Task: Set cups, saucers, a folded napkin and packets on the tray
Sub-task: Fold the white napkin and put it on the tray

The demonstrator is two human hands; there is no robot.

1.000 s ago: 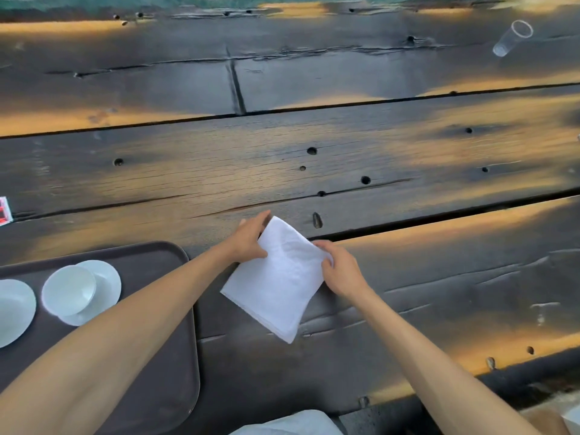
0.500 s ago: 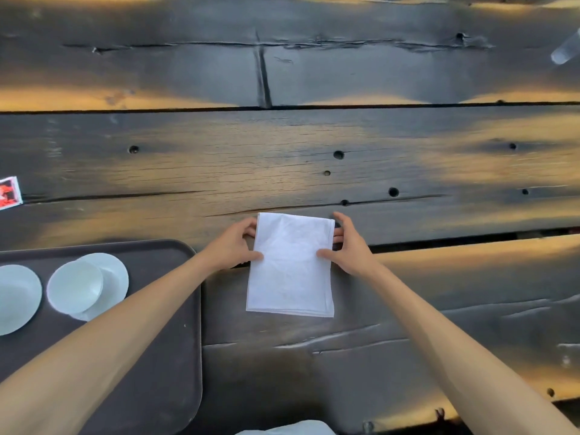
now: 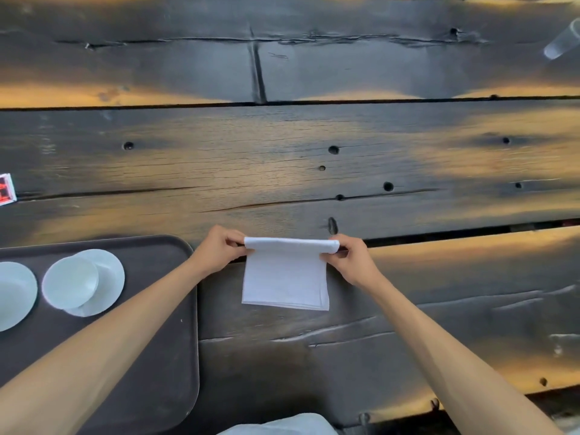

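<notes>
A white napkin (image 3: 285, 277) lies on the dark wooden table just right of the tray, its far edge lifted and curled toward me. My left hand (image 3: 221, 246) pinches the far left corner and my right hand (image 3: 351, 257) pinches the far right corner. The dark brown tray (image 3: 157, 324) sits at the lower left. On it a white cup (image 3: 70, 284) stands on a white saucer (image 3: 106, 271), and another white saucer or cup (image 3: 14, 298) is cut off by the left edge. My left forearm crosses over the tray.
A red and white packet (image 3: 6, 189) lies at the far left edge of the table. A clear plastic cup (image 3: 561, 43) lies on its side at the far right. White cloth (image 3: 282, 426) shows at the near table edge.
The napkin was turned square to me and laid flat. Both hands then shifted to its far corners and have lifted that edge, rolling it over toward me.
</notes>
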